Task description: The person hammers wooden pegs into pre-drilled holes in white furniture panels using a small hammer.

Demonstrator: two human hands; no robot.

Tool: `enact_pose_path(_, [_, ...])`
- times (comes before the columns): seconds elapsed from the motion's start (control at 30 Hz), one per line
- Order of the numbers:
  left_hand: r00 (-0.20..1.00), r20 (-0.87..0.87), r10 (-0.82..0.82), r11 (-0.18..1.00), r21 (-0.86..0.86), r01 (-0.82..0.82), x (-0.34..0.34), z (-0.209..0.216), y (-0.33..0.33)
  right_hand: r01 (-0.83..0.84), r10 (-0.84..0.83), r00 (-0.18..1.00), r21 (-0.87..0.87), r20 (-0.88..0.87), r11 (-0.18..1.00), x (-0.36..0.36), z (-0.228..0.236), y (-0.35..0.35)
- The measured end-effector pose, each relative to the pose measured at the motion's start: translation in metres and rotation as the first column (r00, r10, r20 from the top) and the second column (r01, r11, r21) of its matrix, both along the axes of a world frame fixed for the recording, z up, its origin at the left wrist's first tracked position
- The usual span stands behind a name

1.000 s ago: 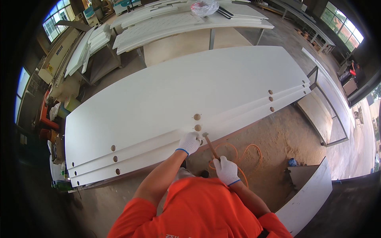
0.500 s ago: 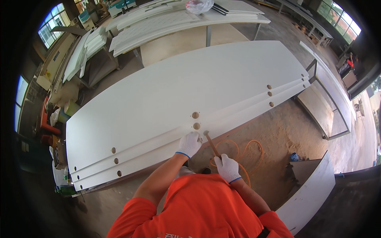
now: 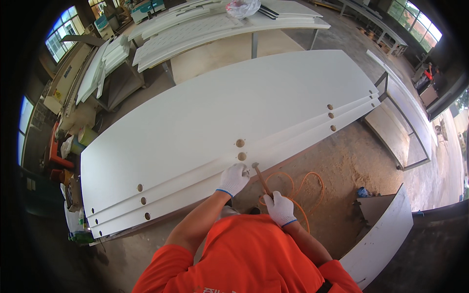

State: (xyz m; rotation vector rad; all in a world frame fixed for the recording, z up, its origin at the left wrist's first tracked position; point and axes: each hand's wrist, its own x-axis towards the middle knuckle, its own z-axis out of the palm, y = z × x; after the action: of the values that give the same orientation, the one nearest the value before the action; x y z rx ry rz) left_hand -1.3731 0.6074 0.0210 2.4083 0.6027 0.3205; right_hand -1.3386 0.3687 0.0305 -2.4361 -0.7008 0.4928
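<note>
Several large white panels (image 3: 215, 107) lie stacked with their near edges stepped, each with round holes along that edge. My left hand (image 3: 233, 178), in a white knitted glove with a blue cuff, rests at the near edge of the stack, just below a round hole (image 3: 242, 156). Its fingers are pinched together; whatever they hold is too small to make out. In my right hand (image 3: 280, 208), gloved the same way, is the wooden handle of a hammer (image 3: 262, 179). The hammer's head points up, beside my left fingertips and over the lowest panel's edge.
An orange hose (image 3: 320, 188) loops over the dusty floor to the right. Beyond the stack stands a table (image 3: 288, 27) with more white boards and a plastic bag (image 3: 243, 8). A curved white board (image 3: 386, 239) is at lower right; a metal frame (image 3: 410, 132) stands farther right.
Nearly everything holds still; the view has shifted very slightly. The hammer and both hands keep about the same places.
</note>
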Motion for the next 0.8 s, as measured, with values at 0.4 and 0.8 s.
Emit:
enact_pose_path(0.4, [0.988,-0.13,-0.088,0.996,-0.014,0.087,0.006,-0.02,0.019,0.08,-0.078,0.989,0.011,-0.125,0.997,0.001,0.004,0.001])
enact_pose_path(0.8, [0.939,-0.282,-0.197,0.954,0.166,0.25,0.026,-0.01,0.019,0.164,-0.16,0.972,0.01,-0.172,0.986,-0.009,-0.01,-0.015])
